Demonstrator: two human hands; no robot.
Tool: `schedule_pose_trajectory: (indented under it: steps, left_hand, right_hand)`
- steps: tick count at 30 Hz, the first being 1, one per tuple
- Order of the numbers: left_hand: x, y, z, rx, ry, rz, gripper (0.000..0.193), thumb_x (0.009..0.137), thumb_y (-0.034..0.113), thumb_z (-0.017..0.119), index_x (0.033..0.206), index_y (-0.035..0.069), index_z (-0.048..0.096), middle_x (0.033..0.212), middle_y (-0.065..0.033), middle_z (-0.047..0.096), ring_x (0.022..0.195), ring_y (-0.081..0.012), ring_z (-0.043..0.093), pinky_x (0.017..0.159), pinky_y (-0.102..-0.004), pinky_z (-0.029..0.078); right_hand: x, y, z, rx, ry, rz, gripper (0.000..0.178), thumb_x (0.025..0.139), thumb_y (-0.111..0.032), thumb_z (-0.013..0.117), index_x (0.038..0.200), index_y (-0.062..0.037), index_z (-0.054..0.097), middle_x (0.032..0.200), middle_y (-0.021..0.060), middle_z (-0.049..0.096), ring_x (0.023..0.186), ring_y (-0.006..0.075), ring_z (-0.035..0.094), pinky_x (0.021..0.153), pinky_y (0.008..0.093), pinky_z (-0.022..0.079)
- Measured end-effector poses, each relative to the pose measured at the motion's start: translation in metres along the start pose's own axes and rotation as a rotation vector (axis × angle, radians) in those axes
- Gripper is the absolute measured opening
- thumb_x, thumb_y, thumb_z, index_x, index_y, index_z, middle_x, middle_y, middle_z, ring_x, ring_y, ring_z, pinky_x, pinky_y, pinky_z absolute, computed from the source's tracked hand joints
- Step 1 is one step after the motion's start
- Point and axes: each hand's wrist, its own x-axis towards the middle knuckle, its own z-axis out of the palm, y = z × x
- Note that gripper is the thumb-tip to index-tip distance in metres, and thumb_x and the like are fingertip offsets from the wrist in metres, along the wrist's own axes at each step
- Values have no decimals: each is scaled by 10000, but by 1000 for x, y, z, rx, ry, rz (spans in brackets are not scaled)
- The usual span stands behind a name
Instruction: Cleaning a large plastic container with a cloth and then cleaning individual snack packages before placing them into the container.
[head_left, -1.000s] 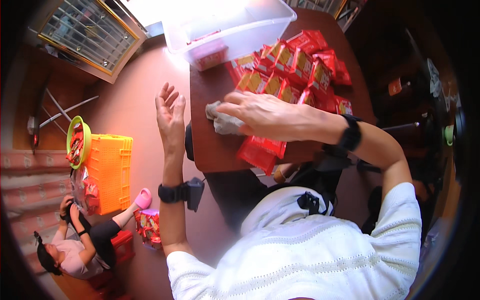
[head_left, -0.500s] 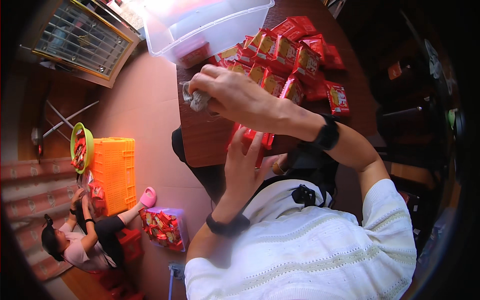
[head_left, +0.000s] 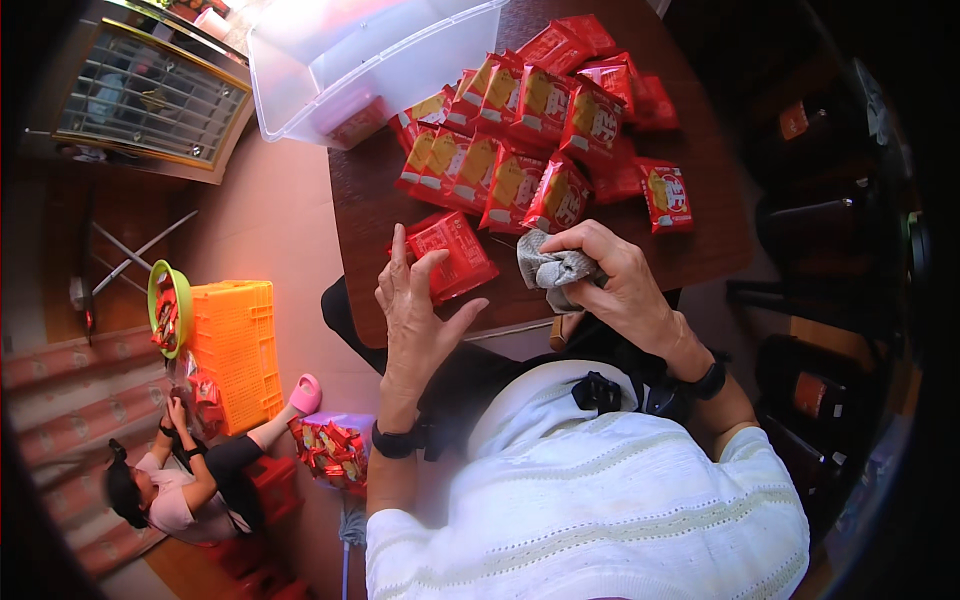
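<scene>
My left hand (head_left: 412, 310) has its fingers spread at the left edge of a single red snack packet (head_left: 452, 255) lying flat near the table's front edge; whether it touches the packet I cannot tell. Bunched in my right hand (head_left: 625, 280) is a grey cloth (head_left: 556, 268), held just right of that packet. Beyond my hands, several red packets with yellow pictures (head_left: 500, 180) lean against one another in rows. Another packet (head_left: 667, 196) lies apart on the right side of the table.
A clear plastic bin (head_left: 380, 80) stands at the table's (head_left: 700, 265) far left. On the floor at left are an orange crate (head_left: 235, 350), a green basin (head_left: 168, 308) and a tub of red packets (head_left: 335, 450). A seated person (head_left: 190, 480) handles something beside the crate.
My right hand has swung with the cloth from the far left edge back to the right, uncovering the packets. My left hand has shifted left, beside the single packet.
</scene>
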Motion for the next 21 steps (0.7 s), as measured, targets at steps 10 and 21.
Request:
schedule_pose_trajectory:
  steps: [10,21]
  left_hand:
    - [2,-4,-1,-115,111,13,855,623,204,865,1327,95,392,1358,-152,407,1248,-353,394,1033,-465,302]
    - [-20,11,-3,-318,376,5,966,638,6,830,1380,114,221,1360,-131,361,1242,-250,409,1040,-368,372]
  right_hand:
    - [13,-7,23,66,-51,-52,406,702,48,690,1078,-68,592,1034,121,586,937,310,600,799,383,501]
    - [31,-17,88,-244,-132,-521,395,801,-82,653,1185,-146,592,1260,88,554,1184,279,510,980,399,383]
